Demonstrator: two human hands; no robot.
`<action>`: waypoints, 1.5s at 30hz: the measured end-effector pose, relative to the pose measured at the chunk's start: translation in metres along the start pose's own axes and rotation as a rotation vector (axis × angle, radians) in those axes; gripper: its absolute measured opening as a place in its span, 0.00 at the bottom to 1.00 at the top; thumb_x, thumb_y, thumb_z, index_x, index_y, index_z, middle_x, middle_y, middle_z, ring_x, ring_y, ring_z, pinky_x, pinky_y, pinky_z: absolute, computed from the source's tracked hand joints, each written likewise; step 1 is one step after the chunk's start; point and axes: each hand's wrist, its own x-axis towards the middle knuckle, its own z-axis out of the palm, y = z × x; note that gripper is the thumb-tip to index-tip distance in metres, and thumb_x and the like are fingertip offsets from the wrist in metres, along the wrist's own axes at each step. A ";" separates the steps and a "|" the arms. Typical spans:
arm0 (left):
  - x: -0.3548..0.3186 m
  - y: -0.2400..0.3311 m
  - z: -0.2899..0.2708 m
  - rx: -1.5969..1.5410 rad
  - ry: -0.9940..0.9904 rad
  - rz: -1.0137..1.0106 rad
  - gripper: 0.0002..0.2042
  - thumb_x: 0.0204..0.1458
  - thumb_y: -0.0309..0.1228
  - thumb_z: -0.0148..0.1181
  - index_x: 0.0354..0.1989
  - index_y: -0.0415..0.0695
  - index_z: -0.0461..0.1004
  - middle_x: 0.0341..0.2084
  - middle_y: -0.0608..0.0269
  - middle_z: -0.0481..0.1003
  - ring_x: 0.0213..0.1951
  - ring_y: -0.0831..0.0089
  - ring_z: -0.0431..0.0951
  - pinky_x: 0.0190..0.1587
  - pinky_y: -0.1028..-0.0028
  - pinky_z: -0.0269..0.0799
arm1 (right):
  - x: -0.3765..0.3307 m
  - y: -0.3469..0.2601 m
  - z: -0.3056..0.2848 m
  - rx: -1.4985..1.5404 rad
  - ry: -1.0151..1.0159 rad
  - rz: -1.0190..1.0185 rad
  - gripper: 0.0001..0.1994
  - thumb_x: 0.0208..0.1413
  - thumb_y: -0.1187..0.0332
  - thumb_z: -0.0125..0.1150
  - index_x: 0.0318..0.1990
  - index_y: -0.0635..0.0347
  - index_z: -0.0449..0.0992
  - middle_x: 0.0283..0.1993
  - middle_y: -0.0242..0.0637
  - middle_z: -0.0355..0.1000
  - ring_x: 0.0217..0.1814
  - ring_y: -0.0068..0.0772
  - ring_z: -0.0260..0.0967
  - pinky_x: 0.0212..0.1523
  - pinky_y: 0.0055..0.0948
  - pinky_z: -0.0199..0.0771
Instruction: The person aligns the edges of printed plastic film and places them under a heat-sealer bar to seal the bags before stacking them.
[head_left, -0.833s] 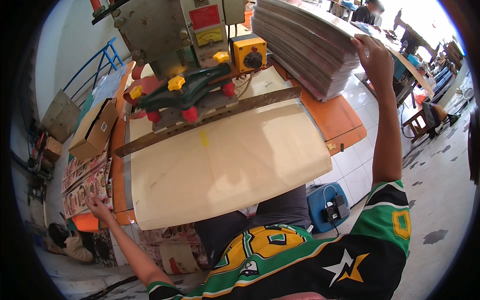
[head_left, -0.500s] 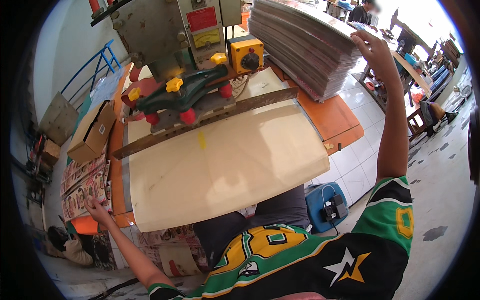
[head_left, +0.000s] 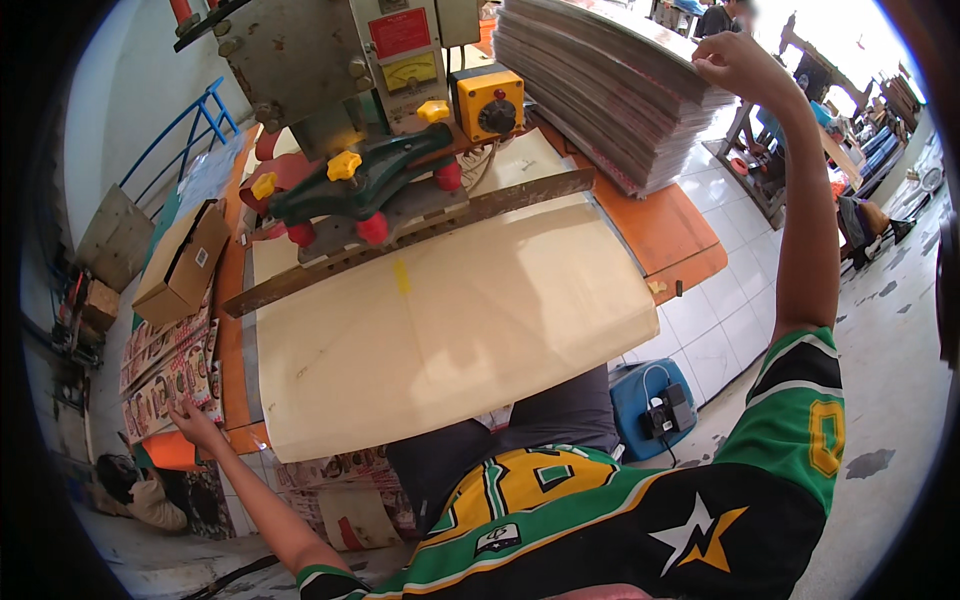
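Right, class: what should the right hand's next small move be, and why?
Perhaps raise the top layer of the tall stack by its corner: the right hand is there, the left hand is at the printed sheets, and the beige sheet lies spread before the machine.

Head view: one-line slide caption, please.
Right hand at a corner of the tall sheet stack, left hand at the printed sheets, a machine with yellow knobs between them.

I saw a tall stack of thin, grey-edged sheets standing near the right edge of the orange table, its layers slightly uneven. Along the table's left edge, I saw red-and-cream printed sheets lying flat, overlapping.
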 end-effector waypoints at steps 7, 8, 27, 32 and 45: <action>0.004 -0.007 0.001 -0.008 -0.031 -0.041 0.29 0.66 0.53 0.50 0.68 0.47 0.66 0.57 0.47 0.76 0.55 0.51 0.78 0.53 0.58 0.73 | 0.008 -0.001 0.010 -0.156 0.116 -0.110 0.12 0.54 0.67 0.61 0.38 0.68 0.81 0.35 0.50 0.80 0.42 0.46 0.81 0.46 0.38 0.79; 0.004 -0.008 0.004 0.004 -0.004 -0.007 0.29 0.66 0.53 0.51 0.68 0.46 0.66 0.57 0.47 0.76 0.55 0.51 0.78 0.54 0.58 0.73 | 0.008 0.001 0.010 -0.187 0.124 -0.118 0.11 0.53 0.68 0.61 0.38 0.68 0.80 0.35 0.51 0.79 0.42 0.47 0.81 0.46 0.39 0.79; 0.008 -0.016 0.004 -0.044 0.047 0.030 0.32 0.64 0.55 0.52 0.68 0.43 0.67 0.62 0.47 0.72 0.60 0.50 0.74 0.59 0.60 0.69 | 0.001 -0.035 0.029 -0.437 0.193 -0.031 0.25 0.52 0.78 0.59 0.58 0.56 0.62 0.31 0.55 0.77 0.36 0.58 0.79 0.35 0.52 0.78; 0.012 -0.021 0.000 0.036 0.079 0.043 0.30 0.65 0.52 0.53 0.67 0.41 0.67 0.62 0.46 0.72 0.60 0.50 0.74 0.59 0.60 0.70 | -0.009 -0.057 0.018 -0.455 0.221 0.177 0.15 0.58 0.76 0.54 0.53 0.57 0.67 0.35 0.48 0.79 0.34 0.49 0.80 0.34 0.46 0.79; 0.017 -0.027 -0.001 0.012 0.037 0.022 0.30 0.64 0.54 0.53 0.68 0.48 0.67 0.63 0.49 0.71 0.61 0.51 0.74 0.59 0.59 0.68 | -0.032 -0.055 0.012 -0.251 0.210 0.158 0.09 0.64 0.64 0.57 0.44 0.61 0.75 0.37 0.49 0.79 0.39 0.50 0.78 0.42 0.44 0.78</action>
